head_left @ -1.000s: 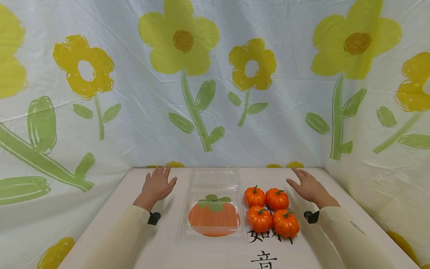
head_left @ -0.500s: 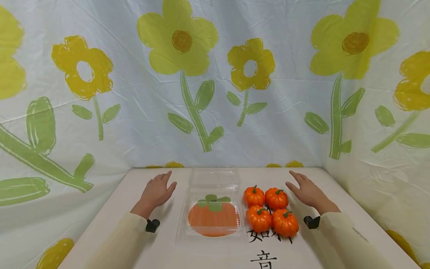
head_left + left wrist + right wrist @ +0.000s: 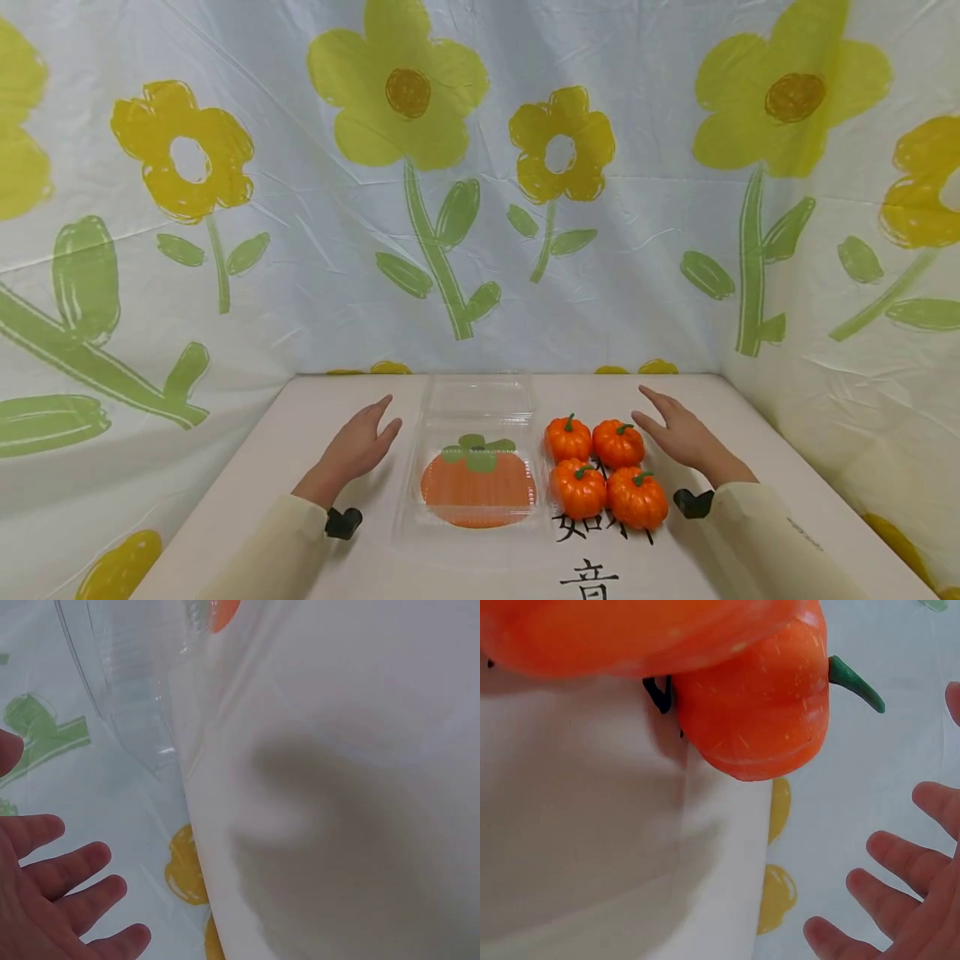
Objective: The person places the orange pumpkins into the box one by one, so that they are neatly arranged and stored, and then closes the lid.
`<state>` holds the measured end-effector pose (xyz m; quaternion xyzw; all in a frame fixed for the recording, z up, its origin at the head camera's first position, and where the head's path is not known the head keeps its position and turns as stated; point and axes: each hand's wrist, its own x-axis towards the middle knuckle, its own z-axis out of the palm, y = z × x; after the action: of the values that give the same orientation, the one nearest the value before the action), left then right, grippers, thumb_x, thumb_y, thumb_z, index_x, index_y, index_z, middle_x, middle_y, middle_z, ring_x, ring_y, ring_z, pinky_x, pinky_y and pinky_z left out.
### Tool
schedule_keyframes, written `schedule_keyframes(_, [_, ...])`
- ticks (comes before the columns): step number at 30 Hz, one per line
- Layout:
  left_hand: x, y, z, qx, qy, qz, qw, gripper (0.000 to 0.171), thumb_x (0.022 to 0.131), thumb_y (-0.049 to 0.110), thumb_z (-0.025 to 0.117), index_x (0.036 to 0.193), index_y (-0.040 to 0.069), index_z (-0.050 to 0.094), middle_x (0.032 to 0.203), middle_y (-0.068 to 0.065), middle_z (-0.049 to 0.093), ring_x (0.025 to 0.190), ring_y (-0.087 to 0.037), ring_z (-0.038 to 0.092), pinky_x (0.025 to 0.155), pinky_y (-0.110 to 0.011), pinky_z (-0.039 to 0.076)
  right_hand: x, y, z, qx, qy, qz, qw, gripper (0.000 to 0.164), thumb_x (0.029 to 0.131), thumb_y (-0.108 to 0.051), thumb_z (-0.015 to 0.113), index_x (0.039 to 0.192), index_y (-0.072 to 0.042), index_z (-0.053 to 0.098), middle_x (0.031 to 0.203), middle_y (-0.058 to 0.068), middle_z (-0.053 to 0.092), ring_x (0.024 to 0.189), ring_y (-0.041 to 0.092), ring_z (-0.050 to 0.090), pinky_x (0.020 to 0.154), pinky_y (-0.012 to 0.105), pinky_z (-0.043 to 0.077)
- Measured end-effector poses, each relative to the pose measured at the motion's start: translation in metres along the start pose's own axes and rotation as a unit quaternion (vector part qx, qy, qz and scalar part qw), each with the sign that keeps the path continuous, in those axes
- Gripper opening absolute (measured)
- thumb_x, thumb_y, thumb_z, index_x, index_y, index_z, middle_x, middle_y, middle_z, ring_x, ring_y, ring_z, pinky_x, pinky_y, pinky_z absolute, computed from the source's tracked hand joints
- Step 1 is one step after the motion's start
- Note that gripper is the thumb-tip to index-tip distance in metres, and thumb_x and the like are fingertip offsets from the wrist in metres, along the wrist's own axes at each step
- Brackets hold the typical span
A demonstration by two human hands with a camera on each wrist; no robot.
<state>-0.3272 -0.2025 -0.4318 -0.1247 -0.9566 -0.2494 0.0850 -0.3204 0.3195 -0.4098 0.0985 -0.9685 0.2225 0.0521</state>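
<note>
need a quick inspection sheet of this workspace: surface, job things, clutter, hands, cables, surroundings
Surface: pale table with black characters; an orange fruit picture shows through the container.
Job things: clear plastic container, open; four orange pumpkins with green stems, grouped to its right.
Clutter: nothing seen.
Hands: left hand left of the container, right hand right of the pumpkins; fingers extended, both holding nothing.
Cables: nothing seen.
Surroundings: whitish sheet printed with yellow flowers, behind and at both sides.
</note>
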Motion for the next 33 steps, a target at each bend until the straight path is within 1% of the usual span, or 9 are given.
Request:
schedule_keyframes(6, [-0.006,0.002,0.01,-0.028,-0.008,0.002,0.9996,0.06,0.101,0.038,0.044,0.151,0.005,0.033,0.151,-0.018,0.041,0.139,-0.039,0.038,0.114,-0.055,0.031,-0.001,-0.005,0.003,0.011,-0.017,0.01,1.0,0.079,0.096,-0.057,0.045,0.153,-0.005,0.025,0.152,0.032,0.028,0.136,0.054,0.028,0.106,0.072,0.026])
schedule_keyframes(12, [-0.014,0.004,0.021,-0.052,-0.021,-0.003,0.9984,0.061,0.101,0.042,0.045,0.151,0.01,0.033,0.152,-0.016,0.041,0.14,-0.037,0.038,0.114,-0.055,0.031,-0.003,-0.006,0.006,0.019,-0.033,0.007,0.999,0.078,0.095,-0.054,0.048,0.152,-0.006,0.026,0.152,0.031,0.029,0.137,0.054,0.028,0.106,0.072,0.027])
schedule_keyframes(18, [-0.021,0.01,0.026,-0.081,-0.03,-0.016,0.9962,0.059,0.1,0.042,0.046,0.151,0.015,0.034,0.145,-0.015,0.049,0.135,-0.037,0.044,0.111,-0.057,0.034,-0.004,-0.009,0.007,0.031,-0.047,0.007,0.998,0.08,0.094,-0.054,0.05,0.153,-0.005,0.026,0.152,0.032,0.028,0.136,0.054,0.03,0.104,0.072,0.029])
schedule_keyframes(24, [-0.025,0.014,0.03,-0.1,-0.039,-0.026,0.9938,0.058,0.1,0.043,0.046,0.151,0.019,0.034,0.144,-0.013,0.05,0.134,-0.036,0.046,0.11,-0.059,0.035,-0.003,-0.007,0.01,0.042,-0.058,-0.002,0.997,0.079,0.093,-0.053,0.053,0.152,-0.006,0.027,0.151,0.03,0.033,0.133,0.052,0.037,0.101,0.07,0.035])
schedule_keyframes(26, [-0.025,0.015,0.032,-0.111,-0.044,-0.03,0.9925,0.057,0.1,0.042,0.046,0.151,0.02,0.034,0.144,-0.012,0.05,0.134,-0.036,0.046,0.11,-0.059,0.035,-0.002,-0.004,0.011,0.044,-0.064,0.0,0.997,0.08,0.093,-0.054,0.054,0.152,-0.007,0.027,0.151,0.028,0.034,0.133,0.051,0.038,0.101,0.069,0.036])
schedule_keyframes(30, [-0.027,0.018,0.037,-0.132,-0.057,-0.04,0.9888,0.057,0.1,0.041,0.046,0.152,0.021,0.034,0.145,-0.014,0.049,0.133,-0.037,0.047,0.109,-0.058,0.036,-0.001,-0.001,0.013,0.065,-0.089,0.007,0.994,0.082,0.091,-0.052,0.057,0.153,-0.008,0.026,0.152,0.027,0.033,0.134,0.051,0.037,0.101,0.069,0.036])
schedule_keyframes(33, [-0.028,0.019,0.039,-0.15,-0.073,-0.049,0.9847,0.06,0.1,0.045,0.046,0.152,0.021,0.031,0.148,-0.014,0.047,0.134,-0.037,0.046,0.109,-0.058,0.036,-0.001,0.0,0.014,0.088,-0.11,0.008,0.99,0.083,0.09,-0.049,0.06,0.153,-0.009,0.024,0.153,0.028,0.03,0.135,0.052,0.035,0.101,0.069,0.036])
